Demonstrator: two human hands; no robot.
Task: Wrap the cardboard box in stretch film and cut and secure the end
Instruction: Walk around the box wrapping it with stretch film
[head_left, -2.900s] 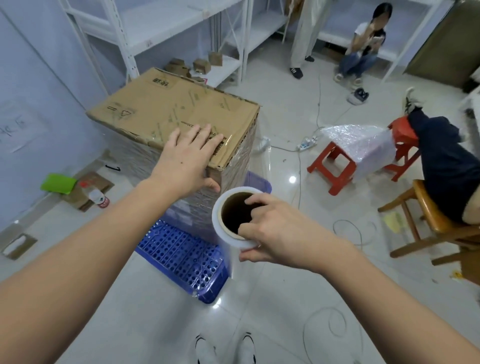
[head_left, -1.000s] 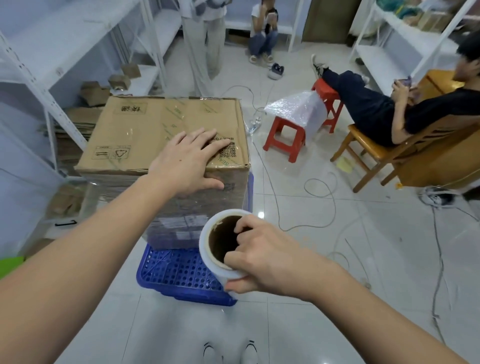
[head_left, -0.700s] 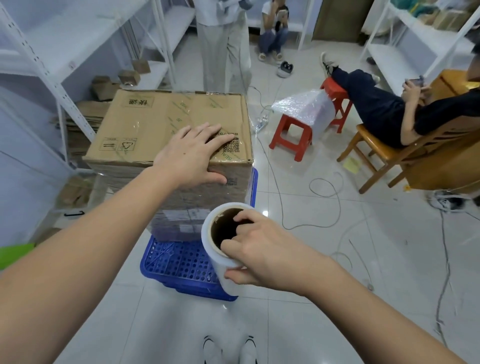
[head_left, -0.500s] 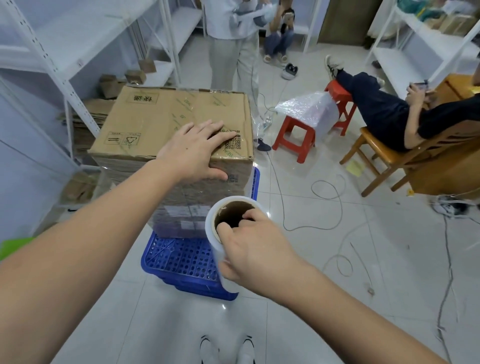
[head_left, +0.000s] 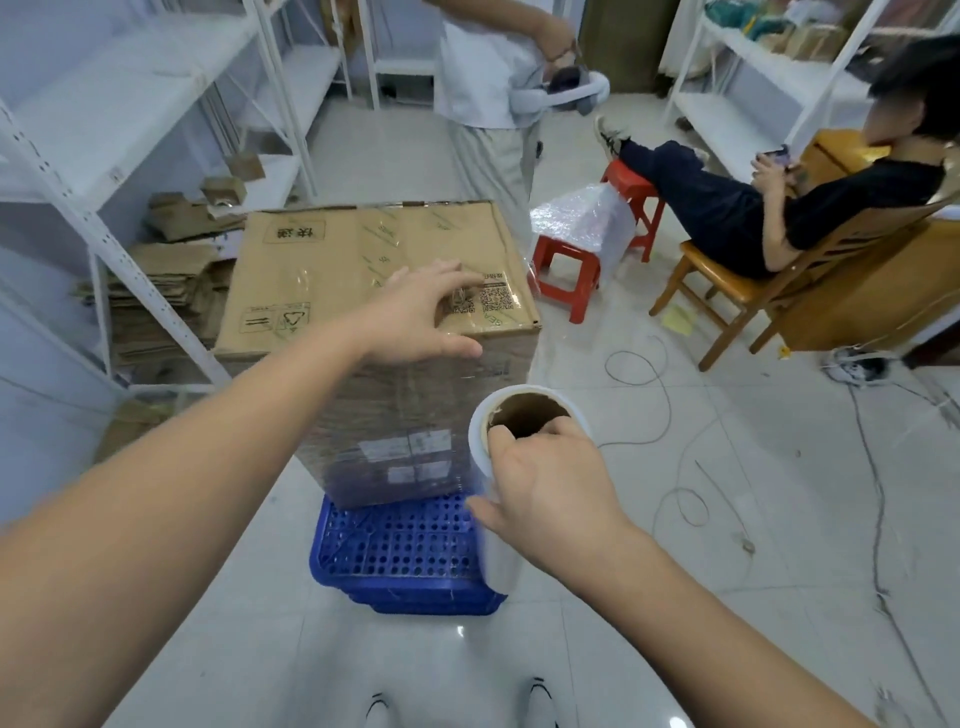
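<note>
At the blue crate's (head_left: 410, 551) front edge, right hand (head_left: 545, 488) grips the film roll (head_left: 498, 499); left hand (head_left: 415, 312), fingers spread flat, steadies the cardboard box (head_left: 374, 270). Keep the film taut.

Your left hand (head_left: 415, 317) presses the box (head_left: 374, 270) top at centre frame; your right hand (head_left: 545, 483) grips the film roll (head_left: 493, 519) just below; blue crate (head_left: 405, 551) underneath.

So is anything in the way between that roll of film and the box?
Nothing visible. The stretch film roll, held by the right hand, sits beside the cardboard box, only film between them.
</note>
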